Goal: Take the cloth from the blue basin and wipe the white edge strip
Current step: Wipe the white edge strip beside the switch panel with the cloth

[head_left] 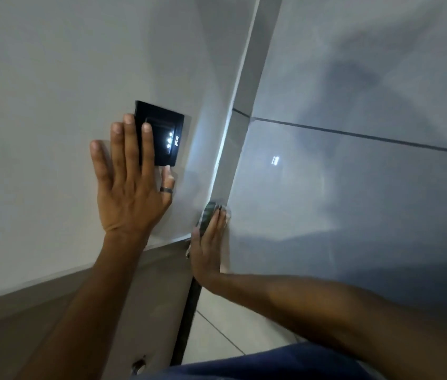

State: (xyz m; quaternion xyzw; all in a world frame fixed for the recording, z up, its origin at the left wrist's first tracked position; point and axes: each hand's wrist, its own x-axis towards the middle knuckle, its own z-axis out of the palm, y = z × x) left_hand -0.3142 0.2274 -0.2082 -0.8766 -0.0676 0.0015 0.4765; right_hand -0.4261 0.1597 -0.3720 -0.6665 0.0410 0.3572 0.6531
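Note:
The white edge strip point(237, 100) runs from the top centre down to the middle of the view, along the side of a white panel point(52, 78). My right hand point(207, 242) presses a dark striped cloth point(208, 212) flat against the lower end of the strip; only the cloth's top shows past my fingertips. My left hand point(132, 182) lies flat on the white panel with fingers spread, partly over a black switch plate point(166, 127). A ring is on that hand's thumb. The blue basin is not in view.
The black switch plate has small lit white lights. Glossy grey tiles point(354, 174) with dark grout lines lie right of the strip. A brown cabinet face point(66, 311) sits below the white panel, with a dark vertical gap point(189, 319) beside it.

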